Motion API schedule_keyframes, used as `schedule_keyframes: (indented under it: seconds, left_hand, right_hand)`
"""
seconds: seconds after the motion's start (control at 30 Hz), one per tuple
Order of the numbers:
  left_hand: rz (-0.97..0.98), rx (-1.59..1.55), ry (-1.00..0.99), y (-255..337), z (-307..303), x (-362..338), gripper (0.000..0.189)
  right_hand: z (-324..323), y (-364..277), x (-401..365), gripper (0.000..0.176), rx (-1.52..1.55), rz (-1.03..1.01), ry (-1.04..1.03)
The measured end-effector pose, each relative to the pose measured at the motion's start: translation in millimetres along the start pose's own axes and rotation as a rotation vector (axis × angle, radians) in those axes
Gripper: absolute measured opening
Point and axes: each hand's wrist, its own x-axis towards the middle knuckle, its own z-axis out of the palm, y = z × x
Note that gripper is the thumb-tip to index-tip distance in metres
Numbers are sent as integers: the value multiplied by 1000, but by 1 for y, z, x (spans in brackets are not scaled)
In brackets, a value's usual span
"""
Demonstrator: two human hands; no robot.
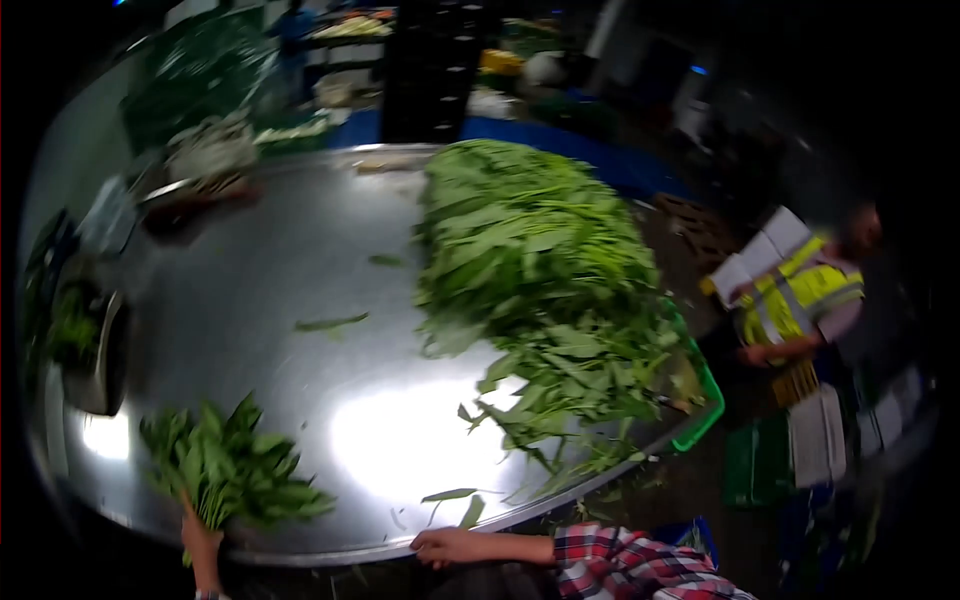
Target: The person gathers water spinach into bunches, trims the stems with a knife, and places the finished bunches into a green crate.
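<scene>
My left hand [202, 540] is closed round the stems of a bunch of leafy greens [225, 460], at the near left edge of the metal table [270, 370]. The leaves fan out upward and to the right over the tabletop. At the table's front rim, my right hand [440, 548] has its fingers curled in; whether anything is inside them is hidden. Just beyond it lie a few loose leaves [472, 512]. A large heap of the same greens [530, 240] covers the right side of the table, stems and leaves layered together.
A green crate [708, 400] stands against the table's right side. A person in a yellow vest [800, 295] is at the right, holding white boxes [765, 250]. Dark containers with greens [75, 330] sit at the left edge. Single leaves [330, 324] are scattered mid-table.
</scene>
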Motion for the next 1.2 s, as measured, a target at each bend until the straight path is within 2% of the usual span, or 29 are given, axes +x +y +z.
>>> schedule_keyframes:
  seconds: [0.07, 0.13, 0.17, 0.2, 0.27, 0.37, 0.4, 0.43, 0.47, 0.5, 0.53, 0.6, 0.67, 0.73, 0.8, 0.87, 0.93, 0.97, 1.0, 1.07, 1.13, 1.17, 1.2]
  left_hand:
    - [-173, 114, -53, -6, 11, 16, 116]
    - [-131, 68, 66, -12, 1, 20, 95]
    - [12, -119, 235, -11, -12, 17, 83]
    - [184, -281, 377, -10, -25, 12, 73]
    - [171, -164, 452, 4, -44, 0, 68]
    - [32, 162, 456, 22, -64, -18, 63]
    - [3, 248, 463, 36, -72, -24, 61]
    - [-4, 315, 487, 44, -80, -30, 60]
    - [-3, 378, 516, 55, -87, -36, 59]
    - [3, 443, 547, 65, -95, -41, 58]
    - [28, 491, 586, 75, -103, -44, 57]
    - [95, 572, 630, 108, -113, -51, 56]
    - [174, 493, 600, 154, -112, -59, 56]
    - [320, -6, 424, 205, -97, -64, 65]
    - [324, -373, 43, 269, -83, -79, 77]
    - [386, -679, 72, 324, -14, -87, 48]
    - [337, -887, -317, 449, -50, -123, 32]
    - [400, -796, -407, 500, -60, -136, 33]
    - [513, -955, -484, 537, -43, -142, 34]
    - [576, -1107, -744, 615, -44, -157, 39]
    - [568, -1381, -944, 675, -45, -165, 48]
    - [583, -1496, -975, 700, -45, -163, 56]
    - [603, -1610, -999, 721, -46, -159, 64]
  right_hand:
    - [-1, 6, 1, 31, 5, -91, 29]
    - [-8, 10, -6, 32, -34, -216, 97]
    - [-11, 13, -10, 32, -57, -269, 120]
    - [-18, 10, -19, 34, -100, -232, 158]
    - [-48, -8, -52, 39, -193, -149, 228]
    - [-123, 1, -86, 41, -523, -166, 561]
    - [-155, -12, -107, 39, -570, -290, 697]
    - [-184, -28, -132, 35, -567, -239, 861]
    - [-223, -25, -144, 33, -733, -351, 1101]
    - [-251, -39, -163, 32, -684, -376, 1244]
    - [-278, -54, -184, 39, -702, -372, 1339]
    - [-335, -74, -215, 54, -1132, -469, 1551]
    - [-388, -92, -230, 74, -1277, -354, 1550]
    - [-422, -114, -236, 83, -1343, -269, 1407]
    - [-450, -128, -233, 96, -1401, -213, 1250]
    - [-465, -137, -240, 93, -1417, -236, 1182]
    - [-461, -158, -249, 88, -1461, -43, 1095]
    - [-462, -165, -246, 86, -1481, 51, 1049]
    - [-460, -154, -230, 58, -1662, -14, 1162]
    - [-466, -148, -213, 56, -1637, -23, 1237]
    - [-472, -167, -228, 45, -1469, -141, 1183]
    - [-473, -177, -236, 42, -1451, -226, 1165]
    - [-467, -187, -245, 43, -1397, -204, 1089]
